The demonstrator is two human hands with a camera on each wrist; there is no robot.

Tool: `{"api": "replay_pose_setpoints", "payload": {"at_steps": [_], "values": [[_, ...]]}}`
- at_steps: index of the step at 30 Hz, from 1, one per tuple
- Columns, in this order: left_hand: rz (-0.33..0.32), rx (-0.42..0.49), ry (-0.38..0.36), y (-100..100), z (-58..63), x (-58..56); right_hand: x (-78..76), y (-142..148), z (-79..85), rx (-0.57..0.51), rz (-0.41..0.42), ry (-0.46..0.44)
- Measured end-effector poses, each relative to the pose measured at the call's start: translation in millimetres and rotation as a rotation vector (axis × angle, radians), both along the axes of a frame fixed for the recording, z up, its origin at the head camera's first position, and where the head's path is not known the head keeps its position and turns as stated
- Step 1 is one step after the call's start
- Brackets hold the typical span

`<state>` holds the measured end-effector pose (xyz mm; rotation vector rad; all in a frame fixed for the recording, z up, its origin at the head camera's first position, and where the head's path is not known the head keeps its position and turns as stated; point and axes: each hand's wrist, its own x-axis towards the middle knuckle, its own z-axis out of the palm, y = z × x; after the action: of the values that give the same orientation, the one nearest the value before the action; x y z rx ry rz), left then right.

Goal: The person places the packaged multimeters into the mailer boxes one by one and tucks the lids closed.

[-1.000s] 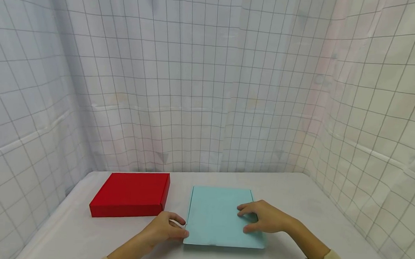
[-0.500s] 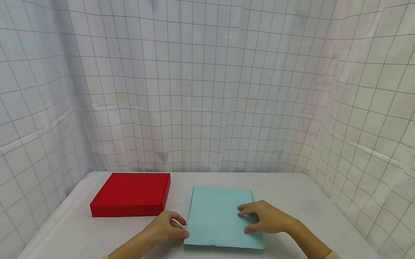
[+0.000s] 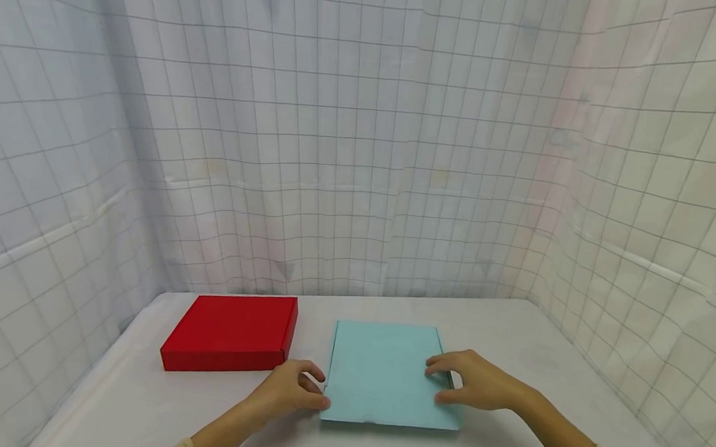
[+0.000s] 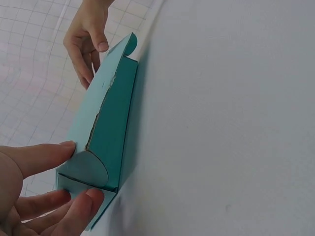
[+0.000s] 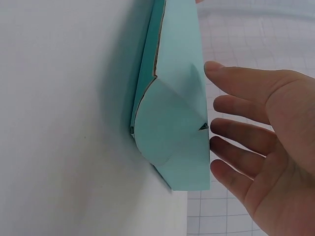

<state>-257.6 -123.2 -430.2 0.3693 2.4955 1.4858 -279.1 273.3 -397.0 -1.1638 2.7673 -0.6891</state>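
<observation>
A light blue cardboard box [image 3: 380, 373] lies flat on the white table, its lid over it. At its front corners rounded flaps [image 4: 88, 167] hang outside the side walls, with a shadowed front face below the lid's edge. My left hand [image 3: 288, 388] grips the box's near left corner, thumb [image 4: 47, 156] on the lid and fingers against the side wall. My right hand [image 3: 480, 382] is at the right edge, its fingers loosely bent and spread, thumb over the lid. In the right wrist view, its fingertips [image 5: 219, 125] lie right beside the box's edge.
A red box [image 3: 231, 331], closed, lies on the white-covered table [image 3: 545, 368] to the left of the light blue one. White grid-patterned curtains [image 3: 350, 149] surround the table at the back and both sides.
My right hand has shifted slightly rightward, toward the light blue box's right edge. The left hand keeps its place at the near left corner. The view has shifted a little.
</observation>
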Motion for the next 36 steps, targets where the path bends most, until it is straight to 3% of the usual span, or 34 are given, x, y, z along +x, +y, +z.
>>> {"api": "replay_pose_setpoints", "payload": {"at_steps": [4,9,18,22,28,36], "values": [[-0.012,-0.032,0.067,2.2,0.4,-2.1,4.2,6.6,-1.3,-0.003,-0.013,0.013],[-0.030,-0.034,0.093,2.9,-0.5,-3.5,10.3,13.3,-0.5,-0.008,-0.029,0.017],[-0.167,-0.054,0.233,2.0,0.7,-4.5,18.1,27.0,-6.4,-0.069,-0.085,0.010],[-0.204,-0.086,0.281,2.2,3.6,-4.3,20.2,32.1,-11.8,-0.096,-0.141,-0.040],[-0.229,-0.148,0.336,1.1,5.1,-3.8,25.6,36.0,-24.0,-0.129,-0.162,-0.203],[-0.273,-0.340,0.499,-1.5,6.3,-2.9,31.2,33.1,-30.2,-0.182,-0.254,-0.329]]}}
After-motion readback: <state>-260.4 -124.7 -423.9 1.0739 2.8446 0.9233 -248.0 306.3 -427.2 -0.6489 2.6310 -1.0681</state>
